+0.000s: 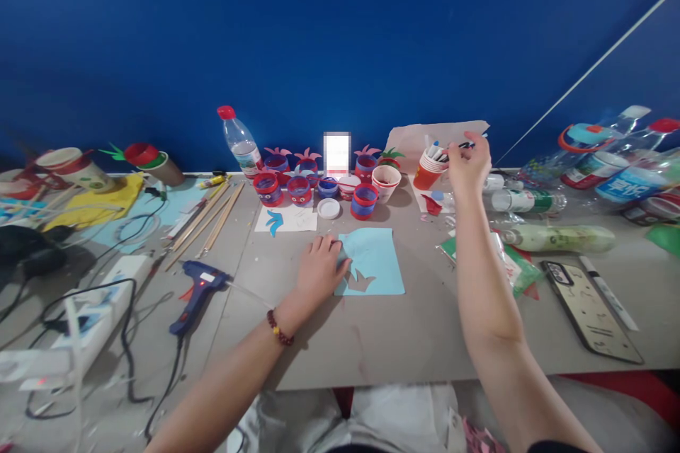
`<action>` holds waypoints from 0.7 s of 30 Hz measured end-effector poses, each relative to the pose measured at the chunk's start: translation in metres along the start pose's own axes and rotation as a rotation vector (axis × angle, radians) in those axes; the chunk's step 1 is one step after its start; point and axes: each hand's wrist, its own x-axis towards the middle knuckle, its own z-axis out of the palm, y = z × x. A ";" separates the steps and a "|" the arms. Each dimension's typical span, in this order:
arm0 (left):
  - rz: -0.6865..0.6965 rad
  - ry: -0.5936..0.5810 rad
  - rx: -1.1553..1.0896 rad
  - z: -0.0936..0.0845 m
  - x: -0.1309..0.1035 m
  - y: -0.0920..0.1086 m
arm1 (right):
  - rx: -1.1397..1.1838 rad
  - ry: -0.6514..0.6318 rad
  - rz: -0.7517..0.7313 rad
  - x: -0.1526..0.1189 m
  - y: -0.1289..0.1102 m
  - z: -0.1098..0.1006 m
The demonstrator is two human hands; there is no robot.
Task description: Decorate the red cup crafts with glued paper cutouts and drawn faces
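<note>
My left hand (319, 270) is at the left edge of a light blue sheet of paper (385, 262), its fingers curled and its thumb over the edge. A crown-like shape is cut out of the sheet, and the grey table shows through it. My right hand (470, 164) is raised beside a red paper cup (426, 177) full of pens, its fingers closed on a dark pen (466, 146). Left of that cup stand several small red-and-blue cups, some with faces or leaf-shaped tops, such as this one (364, 202). A blue paper leaf cutout (274, 222) lies on white paper.
A blue glue gun (197, 294) with its cable lies left, near a white power strip (106, 318) and wooden sticks (205, 223). A clear bottle (243, 145) stands behind. Several plastic bottles (557, 237) and a phone (592, 311) lie right. A blue wall (340, 35) rises behind the table.
</note>
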 end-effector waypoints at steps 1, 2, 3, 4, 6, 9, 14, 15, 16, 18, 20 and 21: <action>0.005 -0.001 -0.006 0.000 0.000 0.001 | -0.019 -0.002 0.002 0.000 -0.001 -0.002; 0.011 0.002 -0.011 -0.001 0.000 0.002 | -0.046 -0.001 0.001 -0.001 -0.003 -0.005; 0.018 0.009 -0.016 -0.001 0.000 0.002 | -0.082 0.005 -0.008 -0.001 -0.004 -0.007; 0.025 0.020 -0.024 -0.001 -0.001 0.003 | -0.125 0.016 -0.027 -0.001 -0.005 -0.010; 0.042 0.043 -0.056 -0.002 -0.001 0.004 | -0.220 0.046 -0.079 -0.001 -0.008 -0.014; 0.057 0.063 -0.156 -0.001 0.000 0.005 | -0.315 0.066 -0.116 -0.003 -0.009 -0.016; -0.033 0.108 -0.513 0.003 0.000 0.003 | -0.321 0.123 -0.170 0.000 0.000 -0.014; -0.053 0.119 -0.589 0.004 0.000 0.003 | -0.318 0.143 -0.163 0.002 0.003 -0.014; -0.073 0.131 -0.658 0.005 0.000 0.003 | -0.317 0.154 -0.148 0.004 0.008 -0.014; -0.118 0.153 -0.791 0.004 0.000 0.005 | -0.318 0.144 -0.105 0.007 0.017 -0.014; -0.175 0.164 -0.943 0.002 0.000 0.007 | -0.310 0.110 -0.066 0.009 0.025 -0.012; -0.203 0.170 -1.018 -0.001 0.000 0.008 | -0.295 0.088 -0.063 0.009 0.029 -0.011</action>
